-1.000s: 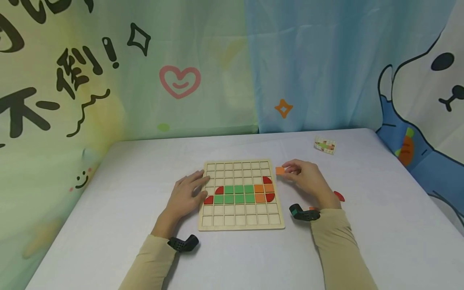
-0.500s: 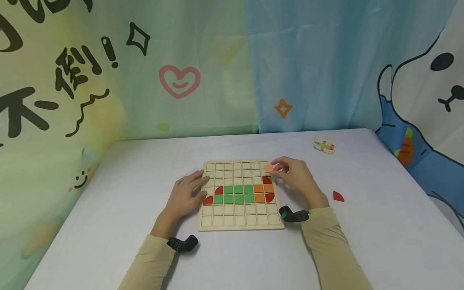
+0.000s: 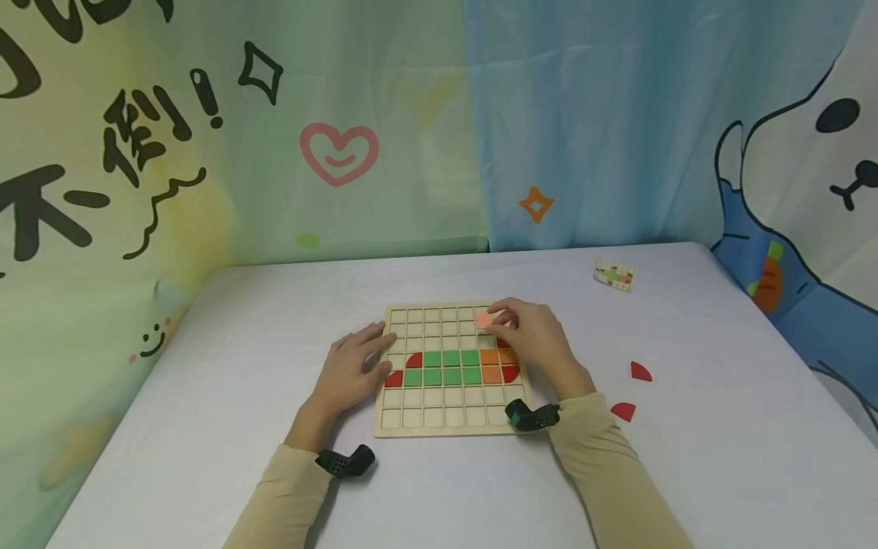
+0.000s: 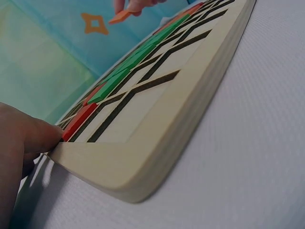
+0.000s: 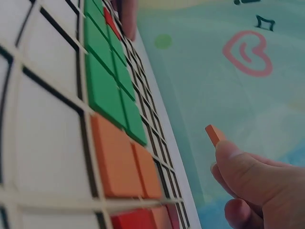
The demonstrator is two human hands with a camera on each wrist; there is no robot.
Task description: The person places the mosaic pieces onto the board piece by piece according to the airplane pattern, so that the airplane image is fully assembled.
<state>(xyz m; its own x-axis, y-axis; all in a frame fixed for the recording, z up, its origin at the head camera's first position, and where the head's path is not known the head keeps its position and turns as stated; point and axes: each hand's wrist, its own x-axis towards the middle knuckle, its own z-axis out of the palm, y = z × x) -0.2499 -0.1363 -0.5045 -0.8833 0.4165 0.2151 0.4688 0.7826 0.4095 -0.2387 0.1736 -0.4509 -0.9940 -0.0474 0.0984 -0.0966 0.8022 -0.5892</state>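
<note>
A wooden grid board (image 3: 444, 418) lies on the table, with green square tiles (image 3: 451, 367), orange square tiles (image 3: 491, 374) and red quarter-round tiles (image 3: 394, 379) set in its middle rows. My right hand (image 3: 536, 335) pinches an orange square tile (image 3: 484, 319) between thumb and fingertips, held over the board's upper right cells. In the right wrist view that orange tile (image 5: 214, 135) is raised above the board. My left hand (image 3: 353, 371) rests along the board's left edge with fingers spread. The left wrist view has its fingertip (image 4: 50, 136) at the rim beside a red tile (image 4: 80, 121).
Two loose red quarter-round tiles (image 3: 641, 371) lie on the white table (image 3: 439, 496) right of the board. A small patterned card (image 3: 614, 275) sits near the back right. A printed curtain (image 3: 411, 152) hangs behind the table.
My right hand has carried the orange tile leftward, from beside the board to over its upper right cells. A second loose red tile now shows by my right forearm. My left hand stays put.
</note>
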